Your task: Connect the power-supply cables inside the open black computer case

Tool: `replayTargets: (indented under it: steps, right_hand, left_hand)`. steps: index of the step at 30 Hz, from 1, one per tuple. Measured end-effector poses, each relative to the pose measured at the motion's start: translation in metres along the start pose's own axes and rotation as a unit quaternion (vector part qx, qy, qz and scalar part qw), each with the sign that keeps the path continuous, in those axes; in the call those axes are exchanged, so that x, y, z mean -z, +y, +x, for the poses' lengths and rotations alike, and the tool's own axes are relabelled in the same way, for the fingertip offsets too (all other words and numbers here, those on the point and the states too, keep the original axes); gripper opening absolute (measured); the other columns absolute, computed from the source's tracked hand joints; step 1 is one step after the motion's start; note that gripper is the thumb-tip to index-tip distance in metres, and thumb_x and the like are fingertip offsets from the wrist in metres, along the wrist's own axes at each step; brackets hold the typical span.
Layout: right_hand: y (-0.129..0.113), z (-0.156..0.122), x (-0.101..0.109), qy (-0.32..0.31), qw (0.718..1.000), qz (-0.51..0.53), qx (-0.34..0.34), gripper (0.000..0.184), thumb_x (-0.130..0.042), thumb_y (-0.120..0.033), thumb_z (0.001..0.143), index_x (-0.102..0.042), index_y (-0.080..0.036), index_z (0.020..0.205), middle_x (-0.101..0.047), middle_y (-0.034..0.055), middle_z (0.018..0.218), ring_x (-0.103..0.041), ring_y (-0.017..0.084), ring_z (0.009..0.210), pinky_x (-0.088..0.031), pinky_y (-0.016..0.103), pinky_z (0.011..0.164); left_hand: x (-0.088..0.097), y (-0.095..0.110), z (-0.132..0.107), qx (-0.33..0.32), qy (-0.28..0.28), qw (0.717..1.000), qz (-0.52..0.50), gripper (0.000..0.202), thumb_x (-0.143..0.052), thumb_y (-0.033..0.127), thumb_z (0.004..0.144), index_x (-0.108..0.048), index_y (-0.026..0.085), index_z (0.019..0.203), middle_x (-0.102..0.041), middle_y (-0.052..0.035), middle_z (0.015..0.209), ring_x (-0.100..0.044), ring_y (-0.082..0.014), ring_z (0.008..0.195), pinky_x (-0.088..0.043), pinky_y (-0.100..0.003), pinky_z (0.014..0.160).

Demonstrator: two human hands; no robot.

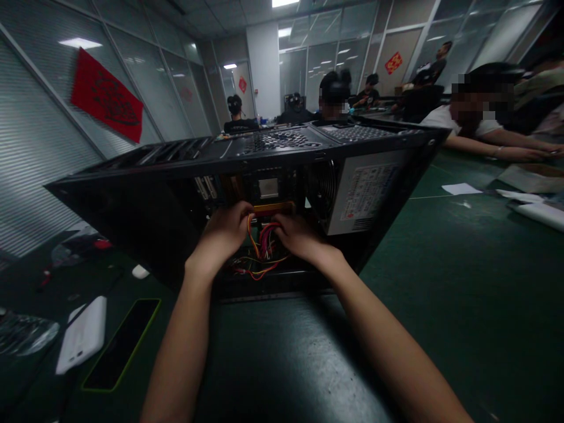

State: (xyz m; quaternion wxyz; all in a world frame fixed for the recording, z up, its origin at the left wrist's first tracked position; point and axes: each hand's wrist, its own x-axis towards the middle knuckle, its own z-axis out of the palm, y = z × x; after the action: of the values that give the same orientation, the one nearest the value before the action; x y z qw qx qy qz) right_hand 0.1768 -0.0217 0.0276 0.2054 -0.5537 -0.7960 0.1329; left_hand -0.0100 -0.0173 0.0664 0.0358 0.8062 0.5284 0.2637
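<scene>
An open black computer case (145,170) stands on the table in front of me, its inside facing me. Both my hands reach into it. My left hand (227,229) is closed, with yellow and orange power cables (252,232) at its fingertips. Just to the right, my right hand (297,232) is closed at a bundle of red and purple cables (265,238); its fingertips are partly hidden. Above them sits the motherboard with a silver processor square (268,187). A labelled power supply (363,191) is at the upper right, beside a round fan (320,182).
Left on the green table (440,305) lie a phone with a green edge (123,343), a white power bank-like block (83,333), clear plastic (29,335) and a white mouse-like object (140,271). Papers (461,188) and a co-worker's arms (506,151) are at the right.
</scene>
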Motion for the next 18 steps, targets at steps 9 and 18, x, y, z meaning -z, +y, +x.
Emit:
replayTargets:
  steps: [9,18]
  right_hand:
    - [0.0,0.003,0.004,0.033,0.989,-0.092,-0.109,0.031,-0.042,-0.024,0.1,-0.065,-0.011,0.117,-0.072,0.0188,0.109,-0.07,0.026,0.099,-0.049,0.031,0.082]
    - [0.003,0.006,0.005,0.025,0.988,-0.109,-0.102,0.029,-0.046,-0.022,0.099,-0.066,-0.01,0.117,-0.072,0.019,0.11,-0.069,0.027,0.102,-0.049,0.03,0.082]
  left_hand:
    - [-0.037,-0.029,0.01,0.006,-0.137,0.974,-0.18,0.022,-0.036,0.025,0.098,-0.057,0.021,0.092,-0.071,-0.0035,0.081,-0.069,-0.0183,0.076,-0.051,-0.028,0.069]
    - [-0.033,-0.018,0.005,0.005,-0.237,0.948,-0.212,0.024,-0.042,0.033,0.095,-0.06,0.02,0.085,-0.068,-0.0035,0.082,-0.065,-0.018,0.072,-0.051,-0.026,0.06]
